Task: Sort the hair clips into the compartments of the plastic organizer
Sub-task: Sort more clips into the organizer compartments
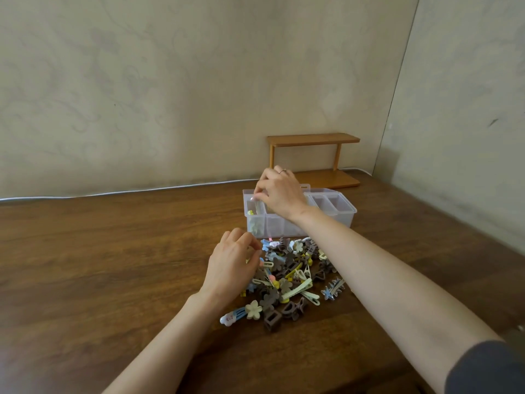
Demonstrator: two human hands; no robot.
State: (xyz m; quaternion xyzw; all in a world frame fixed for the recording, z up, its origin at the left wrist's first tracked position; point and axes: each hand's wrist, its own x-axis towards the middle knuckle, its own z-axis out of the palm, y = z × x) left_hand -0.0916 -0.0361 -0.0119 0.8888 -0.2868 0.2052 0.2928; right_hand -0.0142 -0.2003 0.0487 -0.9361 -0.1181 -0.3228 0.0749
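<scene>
1. Heap of small plastic hair clips (289,277) — one pile, too tangled to count; brown flower and claw shapes, cream and pale-yellow flat snap clips, and blue pieces among them. It lies on the table just in front of the organizer.
2. Cream flower-shaped clip (253,309) and white-and-blue cloud snap clip (231,318) — one each, at the pile's near-left edge.
3. Blue star-trimmed clip (333,289) — one, at the pile's right edge.
4. Translucent plastic organizer box (345,216) — one, rectangular, open-topped, divided into compartments; a few yellow and green clips show through the leftmost one.
5. Right hand (279,196) — arm reached forward over the organizer, fingers pinched on a slim pale clip (257,206) held upright above the leftmost compartment; one ring on a finger.
6. Left hand (231,265) — palm down at the pile's left edge, fingers curled into the clips; whether it grips one cannot be told.
7. Dark wood-grain table (113,251) — one, smooth.
8. Small two-tier wooden shelf (315,159) — one, behind the organizer, against the wall.
</scene>
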